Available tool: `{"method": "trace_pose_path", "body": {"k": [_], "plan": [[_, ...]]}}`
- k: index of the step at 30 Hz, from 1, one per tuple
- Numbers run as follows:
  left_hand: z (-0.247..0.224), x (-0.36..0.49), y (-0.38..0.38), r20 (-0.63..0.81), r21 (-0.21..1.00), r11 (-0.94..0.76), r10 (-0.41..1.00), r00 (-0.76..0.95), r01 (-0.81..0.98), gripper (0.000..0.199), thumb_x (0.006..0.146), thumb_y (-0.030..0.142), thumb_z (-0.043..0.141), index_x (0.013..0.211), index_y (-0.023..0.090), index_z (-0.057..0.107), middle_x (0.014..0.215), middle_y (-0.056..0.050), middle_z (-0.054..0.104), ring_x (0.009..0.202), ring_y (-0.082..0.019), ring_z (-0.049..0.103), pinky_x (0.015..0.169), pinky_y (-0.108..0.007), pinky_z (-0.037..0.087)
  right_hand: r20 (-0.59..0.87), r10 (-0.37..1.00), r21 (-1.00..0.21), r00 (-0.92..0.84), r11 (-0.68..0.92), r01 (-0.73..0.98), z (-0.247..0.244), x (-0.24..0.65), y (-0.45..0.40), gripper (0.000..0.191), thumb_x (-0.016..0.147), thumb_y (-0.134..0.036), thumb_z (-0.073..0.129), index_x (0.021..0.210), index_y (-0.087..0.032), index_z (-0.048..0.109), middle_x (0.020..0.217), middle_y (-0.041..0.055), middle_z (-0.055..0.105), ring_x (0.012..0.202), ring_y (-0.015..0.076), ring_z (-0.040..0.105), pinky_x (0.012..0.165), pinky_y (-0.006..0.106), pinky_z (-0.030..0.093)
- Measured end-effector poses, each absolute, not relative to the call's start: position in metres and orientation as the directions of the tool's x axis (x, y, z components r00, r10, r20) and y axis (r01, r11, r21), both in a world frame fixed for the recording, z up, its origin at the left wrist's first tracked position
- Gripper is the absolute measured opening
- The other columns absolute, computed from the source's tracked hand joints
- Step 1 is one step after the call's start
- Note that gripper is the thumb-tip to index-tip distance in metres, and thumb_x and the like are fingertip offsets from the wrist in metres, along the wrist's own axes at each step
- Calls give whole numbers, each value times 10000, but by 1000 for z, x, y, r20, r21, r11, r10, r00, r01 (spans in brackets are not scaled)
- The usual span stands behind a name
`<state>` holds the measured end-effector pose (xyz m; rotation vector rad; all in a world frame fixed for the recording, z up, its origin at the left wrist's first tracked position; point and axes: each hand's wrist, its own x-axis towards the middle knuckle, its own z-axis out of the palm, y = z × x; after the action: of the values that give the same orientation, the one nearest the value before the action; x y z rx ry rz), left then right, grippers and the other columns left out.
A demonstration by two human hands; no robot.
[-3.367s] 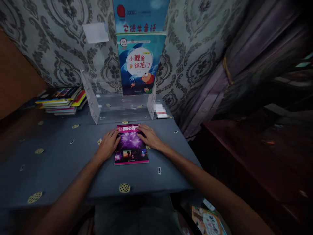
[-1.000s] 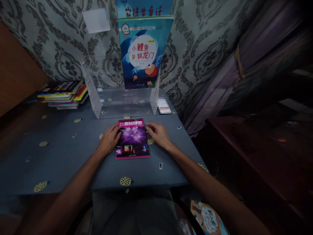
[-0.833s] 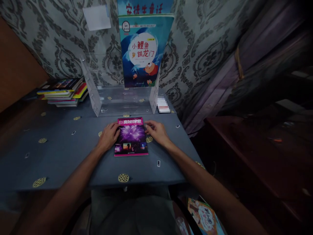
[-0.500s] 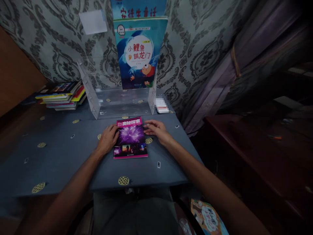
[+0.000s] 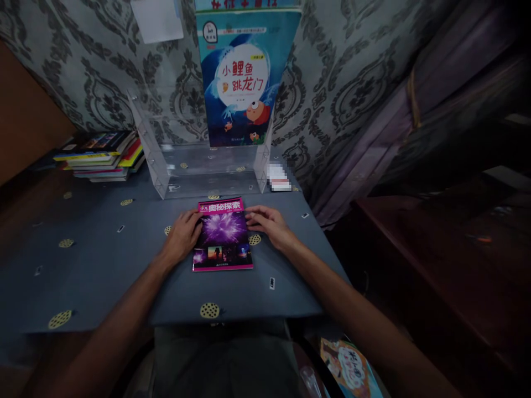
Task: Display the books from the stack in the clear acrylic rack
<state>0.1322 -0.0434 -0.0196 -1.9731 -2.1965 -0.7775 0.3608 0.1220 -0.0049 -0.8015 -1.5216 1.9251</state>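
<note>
Left hand rests on magenta-edged paperback, right hand just beside; fingers loosely parted. Seemingly steadying; lifting would need a grip.

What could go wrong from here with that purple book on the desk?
1. The left hand rests on the left edge of the purple book; the right hand is by the right edge, contact unclear. An uneven push could skew it.
2. The clear rack stands just beyond the book's top edge, so a forward slide might bump it.
3. A knock could unsettle the tall blue book standing in that rack.
</note>
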Motion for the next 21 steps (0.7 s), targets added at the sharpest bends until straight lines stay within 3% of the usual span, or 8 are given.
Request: {"method": "trace_pose_path", "body": {"k": [3,5,7,9,15,21], "plan": [[-20,133,-44,403,310,37,900,-166,950,320,1001,270,424,1259,181,592,1270,-125,629,1154,-273,569,1033,-485,485,-43,733,-999,-678,-33,28,-9,360,121,164,809,-278,681,943,-200,732,828,20,692,732,144,643,687,284,563],[-20,134,-45,408,308,44,896,-173,950,318,1001,270,424,1256,188,596,1256,-124,635,1161,-276,566,1038,-498,482,69,728,-970,-682,209,125,-10,360,118,171,831,-243,644,965,-191,737,832,27,692,738,161,635,692,297,538],[-21,134,-45,415,301,48,893,-176,953,315,1000,270,425,1255,197,596,1259,-122,634,1172,-278,562,1049,-514,475,188,685,-861,-704,460,218,-9,360,114,188,846,-203,623,987,-189,746,882,40,694,754,166,624,725,307,512],[-22,134,-45,428,293,47,887,-175,955,308,1001,270,431,1255,205,592,1263,-115,632,1177,-274,561,1053,-520,475,239,629,-743,-739,609,278,-6,360,109,204,864,-173,605,1007,-186,750,941,55,688,754,161,613,754,311,492],[-25,132,-44,467,296,17,870,-160,955,282,995,264,456,1231,196,596,1239,-113,637,1145,-259,585,1010,-492,515,219,587,-653,-780,682,330,0,361,105,230,919,-171,559,1064,-164,737,959,70,670,731,168,597,751,321,475],[4,157,-47,563,401,-146,818,-118,904,254,1018,238,426,1197,223,605,1099,-70,696,1042,-222,647,939,-420,559,251,546,-627,-799,721,295,-2,362,108,226,928,-163,551,1068,-165,729,980,78,672,785,175,612,790,326,481]]}}
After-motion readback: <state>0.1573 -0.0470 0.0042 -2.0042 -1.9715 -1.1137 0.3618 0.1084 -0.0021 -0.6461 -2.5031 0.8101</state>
